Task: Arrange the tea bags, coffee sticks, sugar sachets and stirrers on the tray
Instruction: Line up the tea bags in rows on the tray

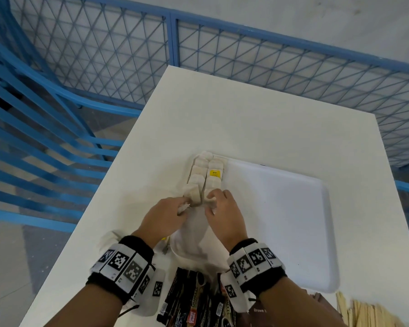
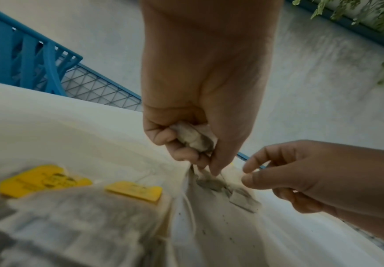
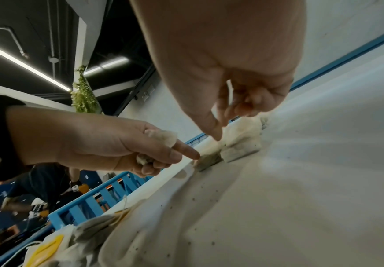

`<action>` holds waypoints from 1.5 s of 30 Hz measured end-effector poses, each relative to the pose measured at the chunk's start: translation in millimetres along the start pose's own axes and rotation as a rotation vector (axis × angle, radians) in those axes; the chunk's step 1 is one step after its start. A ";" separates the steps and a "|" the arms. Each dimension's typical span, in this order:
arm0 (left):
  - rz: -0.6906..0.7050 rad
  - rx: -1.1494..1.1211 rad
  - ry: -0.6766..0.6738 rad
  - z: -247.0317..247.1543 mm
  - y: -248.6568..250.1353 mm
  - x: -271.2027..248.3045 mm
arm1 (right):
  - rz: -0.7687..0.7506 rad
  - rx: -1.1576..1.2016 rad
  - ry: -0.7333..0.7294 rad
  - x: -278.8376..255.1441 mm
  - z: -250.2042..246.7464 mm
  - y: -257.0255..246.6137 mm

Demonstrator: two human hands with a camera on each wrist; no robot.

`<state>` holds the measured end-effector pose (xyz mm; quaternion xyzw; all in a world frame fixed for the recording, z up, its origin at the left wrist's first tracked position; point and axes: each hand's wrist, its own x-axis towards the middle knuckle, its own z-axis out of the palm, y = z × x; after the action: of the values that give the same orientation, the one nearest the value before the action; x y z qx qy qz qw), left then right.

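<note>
A white tray [image 1: 281,220] lies on the white table [image 1: 246,126]. Tea bags [image 1: 206,173] stand in two short columns at its left end. My left hand [image 1: 182,204] grips a spare tea bag [image 2: 193,139] in its curled fingers, and one straight finger touches the nearest tea bag of the left column [image 3: 209,159]. My right hand [image 1: 214,201] is at the near end of the right column. Its thumb tip touches a tea bag [image 3: 241,140] there, and nothing lies between thumb and index finger [image 2: 247,168]. Black coffee sticks [image 1: 191,300] lie between my wrists.
Loose tea bags with yellow tags [image 2: 42,178] lie by the tray's near left corner. Wooden stirrers [image 1: 364,312] and brown sachets [image 1: 257,310] lie at the near right. A blue chair [image 1: 33,114] stands left of the table, a blue mesh fence [image 1: 246,67] behind it.
</note>
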<state>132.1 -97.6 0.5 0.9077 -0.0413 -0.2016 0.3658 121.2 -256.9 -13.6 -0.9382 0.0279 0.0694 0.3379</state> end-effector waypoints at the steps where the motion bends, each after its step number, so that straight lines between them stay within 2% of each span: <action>1: 0.003 0.005 0.018 0.5 -0.1 -0.7 | 0.047 0.032 0.025 -1.9 -1.4 2.5; 5: 0.060 0.132 0.089 8.4 1.1 -0.8 | 0.202 0.116 -0.004 -2.5 -1.5 10.7; 8: 0.179 0.335 0.174 16.2 4.6 3.9 | 0.224 0.145 -0.005 1.8 3.7 12.6; 12: 0.278 0.575 0.145 16.1 10.4 10.3 | 0.223 0.174 0.019 6.0 6.4 13.1; 18: 0.346 0.631 0.103 14.1 -0.5 15.6 | 0.193 0.201 0.041 7.8 7.8 14.6; 20: 0.370 0.567 0.127 13.6 -4.6 15.1 | 0.190 0.225 0.044 6.2 6.5 14.0; 22: 0.339 0.400 0.175 11.8 -5.6 12.1 | 0.197 0.249 0.050 3.1 4.0 12.2; 26: 0.034 -0.192 0.014 -0.6 -0.6 -0.7 | 0.145 0.301 0.061 -3.4 -1.1 6.8; 29: -0.115 -0.561 -0.043 -10.6 1.2 -7.9 | 0.059 0.360 -0.055 -9.5 -5.1 -4.1; 34: -0.123 -0.874 -0.101 -16.5 -4.6 -21.6 | 0.075 0.561 -0.229 -15.9 -2.3 -18.9; 36: -0.124 -0.921 -0.093 -14.2 -7.0 -27.4 | 0.085 0.596 -0.266 -18.0 -0.1 -20.8; 38: -0.136 -0.874 -0.069 -10.7 -7.7 -32.3 | 0.068 0.593 -0.303 -20.9 1.6 -22.6; 42: -0.115 -0.695 -0.019 -4.4 -5.8 -40.4 | 0.036 0.574 -0.283 -23.7 6.4 -24.9; 45: -0.067 -0.524 0.047 -4.0 -8.9 -46.1 | 0.084 0.547 -0.265 -21.4 8.4 -19.5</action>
<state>90.8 -78.3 12.5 0.7872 0.0508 -0.1964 0.5824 101.1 -236.4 -4.5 -0.7931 0.0400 0.1948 0.5757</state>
